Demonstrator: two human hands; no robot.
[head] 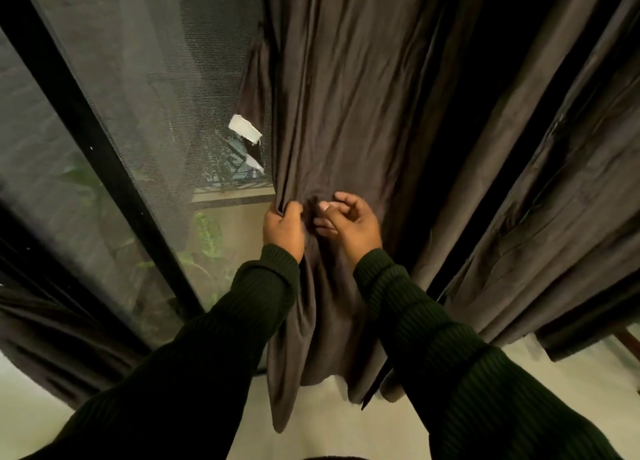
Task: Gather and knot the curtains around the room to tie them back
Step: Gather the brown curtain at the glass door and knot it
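Two green sleeves (242, 321) reach up to the brown curtain panel (346, 113).

It hangs straight up and down, right in front of both hands. Left hand (282, 229) grabs a bunch of folds at the panel's left edge, by the window screen (156, 78). Right hand (353, 225) sits just beside it, fingers curled against the cloth; whether it holds any, I cannot tell. No knot shows yet.

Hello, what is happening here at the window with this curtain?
A person in dark green ribbed sleeves is gathering a dark brown fabric curtain panel beside a mesh-screened window. The left hand grips the bunched left edge of the panel. The right hand rests against the fabric next to it, fingers curled. No knot is visible yet.
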